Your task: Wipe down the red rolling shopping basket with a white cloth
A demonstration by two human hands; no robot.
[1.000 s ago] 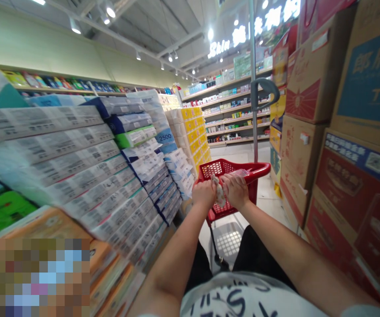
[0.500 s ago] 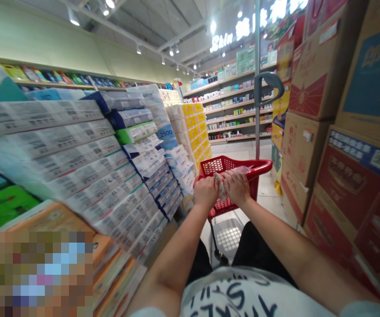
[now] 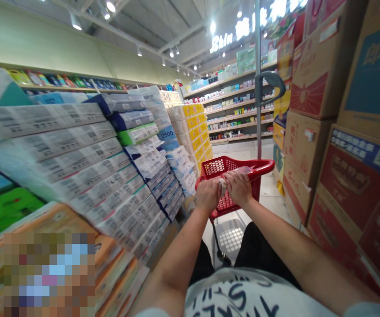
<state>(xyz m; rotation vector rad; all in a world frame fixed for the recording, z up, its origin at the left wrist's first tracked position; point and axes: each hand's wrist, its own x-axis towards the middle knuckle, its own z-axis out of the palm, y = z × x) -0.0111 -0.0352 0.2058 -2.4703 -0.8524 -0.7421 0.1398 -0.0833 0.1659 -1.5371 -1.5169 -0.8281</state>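
A red shopping cart (image 3: 254, 187) with a perforated basket stands in front of me. My left hand (image 3: 207, 194) is closed at its near edge, fingers curled over the handle bar (image 3: 264, 166). Close beside it, my right hand (image 3: 238, 188) is wrapped over the same bar. A small crumpled whitish piece (image 3: 222, 186), like tissue or cloth, shows between the two hands; which one holds it I cannot tell. Clear, pinkish plastic (image 3: 244, 170) lies along the bar by my right fingers. Most of the bar under the hands is hidden.
Stacked tissue packs (image 3: 87, 152) line the left side, with yellow-and-white packs (image 3: 195, 130) farther on. Cardboard cartons (image 3: 309, 158) rise on the right. A grey metal pole (image 3: 258, 123) stands beyond the cart, before product shelves (image 3: 232, 108). Tiled floor (image 3: 269, 198) runs between.
The whitish piece between my hands shows less now and looks more bunched up. Both hands stay at the cart, which has shifted slightly right in view.
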